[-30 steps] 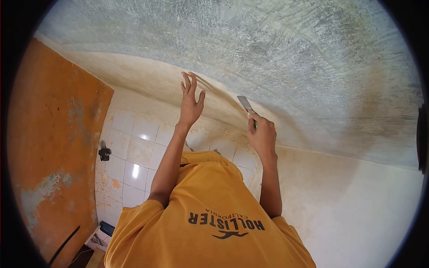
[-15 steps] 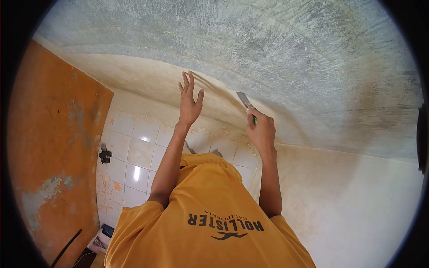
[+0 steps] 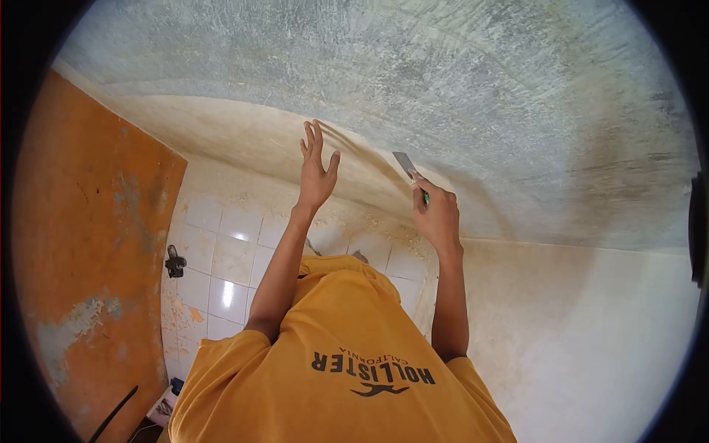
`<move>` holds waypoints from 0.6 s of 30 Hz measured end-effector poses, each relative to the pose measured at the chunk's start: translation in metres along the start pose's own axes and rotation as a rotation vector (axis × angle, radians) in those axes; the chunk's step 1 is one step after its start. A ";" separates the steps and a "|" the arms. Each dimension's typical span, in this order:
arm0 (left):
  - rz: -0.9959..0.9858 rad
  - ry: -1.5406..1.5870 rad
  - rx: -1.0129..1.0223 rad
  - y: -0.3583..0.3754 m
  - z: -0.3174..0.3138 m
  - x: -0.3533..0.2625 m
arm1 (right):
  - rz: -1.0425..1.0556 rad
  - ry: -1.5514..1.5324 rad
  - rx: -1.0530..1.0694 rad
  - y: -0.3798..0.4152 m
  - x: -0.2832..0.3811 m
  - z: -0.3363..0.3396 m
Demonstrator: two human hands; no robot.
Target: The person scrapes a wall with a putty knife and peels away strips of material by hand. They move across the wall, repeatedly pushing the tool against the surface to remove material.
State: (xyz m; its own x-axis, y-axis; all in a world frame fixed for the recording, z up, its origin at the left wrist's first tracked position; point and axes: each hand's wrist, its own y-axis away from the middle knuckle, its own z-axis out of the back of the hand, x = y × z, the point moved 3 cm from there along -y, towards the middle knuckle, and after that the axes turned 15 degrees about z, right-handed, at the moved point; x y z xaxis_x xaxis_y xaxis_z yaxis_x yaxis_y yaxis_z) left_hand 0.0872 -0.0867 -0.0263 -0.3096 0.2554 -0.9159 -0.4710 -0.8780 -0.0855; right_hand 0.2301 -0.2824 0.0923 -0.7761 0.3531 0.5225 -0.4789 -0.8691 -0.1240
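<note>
My right hand (image 3: 438,214) is closed around the green handle of a scraper (image 3: 404,162), whose flat metal blade points up and left. The blade lies at the border between the cream lower band and the rough grey-blue area of the wall (image 3: 458,81). To its left, my left hand (image 3: 317,173) is raised with its fingers spread, holding nothing, fingertips at or close to the cream band. Whether they touch it I cannot tell.
An orange wall (image 3: 96,244) with peeled patches stands at the left. Below is a white tiled floor (image 3: 233,269) with scattered flakes and a dark object (image 3: 175,263). A pale wall (image 3: 576,317) is at the right.
Both hands and the scraper appear slightly further right and lower in the picture, with the view itself shifted a little. My hold on the scraper is the same.
</note>
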 end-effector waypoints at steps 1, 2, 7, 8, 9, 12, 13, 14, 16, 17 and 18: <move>0.000 0.005 0.000 0.000 0.000 -0.001 | 0.010 0.017 0.013 -0.003 -0.001 0.000; 0.006 0.006 -0.001 -0.001 0.001 -0.001 | 0.015 0.035 0.028 -0.006 -0.003 -0.003; 0.024 0.010 0.016 0.003 0.003 -0.001 | 0.030 0.072 0.028 -0.012 -0.008 -0.017; 0.028 0.007 0.006 0.003 0.006 0.000 | 0.038 0.062 -0.006 -0.007 -0.001 -0.014; 0.035 0.004 -0.003 0.005 0.009 0.001 | 0.045 0.052 -0.038 -0.005 0.004 -0.013; 0.059 0.010 -0.019 0.005 0.012 0.006 | 0.056 0.068 -0.008 -0.012 -0.004 -0.022; 0.064 0.014 -0.025 0.004 0.013 0.007 | 0.032 0.059 0.003 -0.011 -0.002 -0.020; 0.055 0.015 -0.023 0.005 0.015 0.007 | 0.007 0.049 0.013 -0.009 0.001 -0.016; 0.029 0.019 -0.031 0.004 0.019 0.005 | -0.023 0.043 0.027 -0.014 0.007 -0.013; 0.033 0.026 -0.042 0.001 0.021 0.005 | -0.036 0.046 0.036 -0.014 0.007 -0.014; 0.037 0.032 -0.047 0.001 0.023 0.006 | -0.055 0.050 0.045 -0.013 0.007 -0.015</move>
State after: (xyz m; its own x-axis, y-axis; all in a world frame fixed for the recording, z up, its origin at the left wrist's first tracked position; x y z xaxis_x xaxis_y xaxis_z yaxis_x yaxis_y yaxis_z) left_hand 0.0658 -0.0766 -0.0231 -0.2992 0.2096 -0.9309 -0.4202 -0.9048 -0.0687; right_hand 0.2251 -0.2631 0.0849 -0.7689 0.4166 0.4850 -0.5034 -0.8621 -0.0575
